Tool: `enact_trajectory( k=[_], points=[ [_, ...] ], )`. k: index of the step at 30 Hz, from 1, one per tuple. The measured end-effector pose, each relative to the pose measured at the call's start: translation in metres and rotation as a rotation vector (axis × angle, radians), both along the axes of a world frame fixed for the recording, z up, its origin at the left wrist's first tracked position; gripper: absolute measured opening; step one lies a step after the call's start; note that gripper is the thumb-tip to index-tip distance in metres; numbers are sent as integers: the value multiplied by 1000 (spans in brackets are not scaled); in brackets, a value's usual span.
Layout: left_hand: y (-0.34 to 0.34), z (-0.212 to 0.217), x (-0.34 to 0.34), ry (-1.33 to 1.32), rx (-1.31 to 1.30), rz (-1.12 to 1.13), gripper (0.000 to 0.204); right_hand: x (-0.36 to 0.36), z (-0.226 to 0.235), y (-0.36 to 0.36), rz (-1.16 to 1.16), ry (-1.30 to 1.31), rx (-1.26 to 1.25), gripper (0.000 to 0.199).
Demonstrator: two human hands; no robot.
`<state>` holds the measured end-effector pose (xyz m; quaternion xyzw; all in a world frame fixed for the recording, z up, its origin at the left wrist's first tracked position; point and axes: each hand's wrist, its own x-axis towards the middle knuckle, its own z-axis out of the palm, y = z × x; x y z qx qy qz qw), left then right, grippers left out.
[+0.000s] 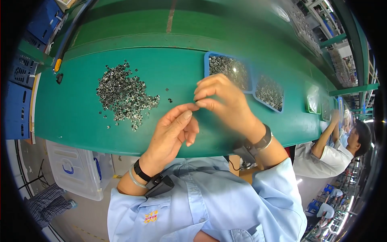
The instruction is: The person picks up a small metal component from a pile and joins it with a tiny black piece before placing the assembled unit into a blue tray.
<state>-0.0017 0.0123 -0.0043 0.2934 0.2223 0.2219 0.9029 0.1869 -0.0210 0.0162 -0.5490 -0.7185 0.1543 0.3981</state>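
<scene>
While long green-topped workbench (80,109) fills view, loose heap of small shiny metal stampings (123,94) lies left of hands, well apart. Two blue rectangular plastic trays (207,60) of same silvery parts sit beyond right hand. Left hand (171,133) and right hand (221,99) meet fingertip to fingertip above bench, both pinching; piece between them too small to see, presumably one stamping. Risk, as judgement: tiny part slips from pinch, drops over near bench edge, lost. Two dark strays (170,100) beside heap.
</scene>
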Motion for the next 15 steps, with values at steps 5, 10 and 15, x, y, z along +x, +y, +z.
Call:
enact_trajectory(
  k=[5, 10, 15],
  points=[
    [-12, 3, 8, -2, 25, -31, 25, -11, -14, -37, -57, 252, 16, 16],
    [-21, -1, 8, 51, 48, -43, 23, -18, -24, -54, -124, 373, 7, 21],
    [-25, 1, 8, 107, 83, -49, 23, -16, -23, -63, -106, 393, -38, 19]
  ],
)
